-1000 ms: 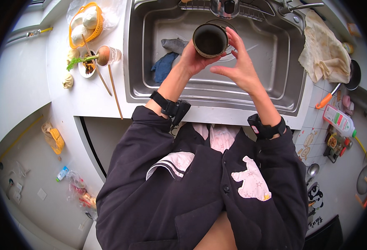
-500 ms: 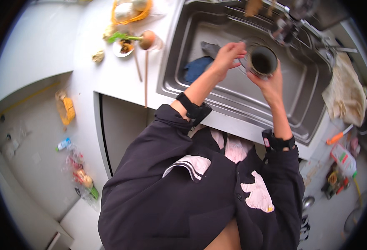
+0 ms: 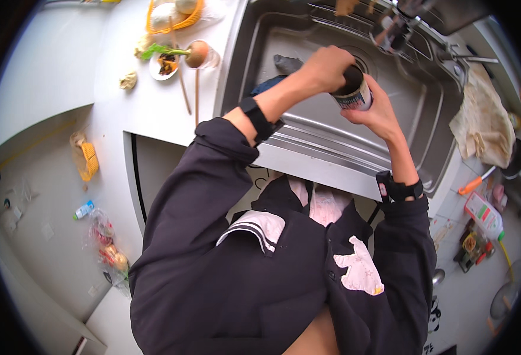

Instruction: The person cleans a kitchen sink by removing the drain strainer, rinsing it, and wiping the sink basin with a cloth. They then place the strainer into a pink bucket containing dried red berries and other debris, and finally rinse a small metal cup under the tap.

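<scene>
Over the sink (image 3: 411,151) I hold a labelled jar (image 3: 358,99), its dark upper part leaning toward my left hand. My right hand (image 3: 380,112) is wrapped round the jar's lower right side, thumb below. At the jar's upper end is my left hand (image 3: 329,66), curled with its knuckles up. Its fingertips are hidden, so I cannot tell whether they reach inside the jar or grip anything. A grey cloth (image 3: 287,63) and a dark blue cloth (image 3: 268,86) lie in the sink's left part, near my left forearm.
A faucet (image 3: 387,32) rises at the sink's far side. Left of it stand a sprouting root vegetable (image 3: 197,54) in a glass, a small dish (image 3: 154,71) of scraps, chopsticks (image 3: 197,97) and a yellow basket (image 3: 174,23). A beige cloth (image 3: 485,121) hangs on the right.
My left hand has gone from spread fingers beside the jar to a curled grip at its upper end. The jar has tipped and come slightly nearer, showing its label.
</scene>
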Motion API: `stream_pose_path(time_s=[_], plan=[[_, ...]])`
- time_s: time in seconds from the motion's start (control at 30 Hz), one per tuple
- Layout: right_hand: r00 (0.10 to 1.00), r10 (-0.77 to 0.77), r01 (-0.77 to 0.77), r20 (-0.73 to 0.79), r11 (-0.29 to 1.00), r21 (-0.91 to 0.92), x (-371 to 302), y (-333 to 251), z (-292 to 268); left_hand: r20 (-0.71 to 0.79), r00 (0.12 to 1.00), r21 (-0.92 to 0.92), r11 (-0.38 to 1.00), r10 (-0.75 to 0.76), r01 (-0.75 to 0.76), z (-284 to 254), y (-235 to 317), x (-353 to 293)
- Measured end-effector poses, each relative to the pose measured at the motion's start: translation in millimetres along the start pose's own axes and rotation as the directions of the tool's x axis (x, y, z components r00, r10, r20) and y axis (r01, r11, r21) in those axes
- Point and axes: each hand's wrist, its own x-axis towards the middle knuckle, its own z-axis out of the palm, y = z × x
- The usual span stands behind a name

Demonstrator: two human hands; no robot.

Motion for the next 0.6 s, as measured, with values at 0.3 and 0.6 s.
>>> stream_pose_path(time_s=[0.3,0.6], plan=[[0.98,0.009,0.151,-0.198,0.61,0.778,-5,26,-4,0.142,0.899,-0.578,0.703,-0.415,0.415,4,9,1],[0.985,0.017,-0.159,0.171,0.459,0.874,-5,58,-14,-0.152,0.985,-0.07,0.995,-0.079,0.069,1,17,19]])
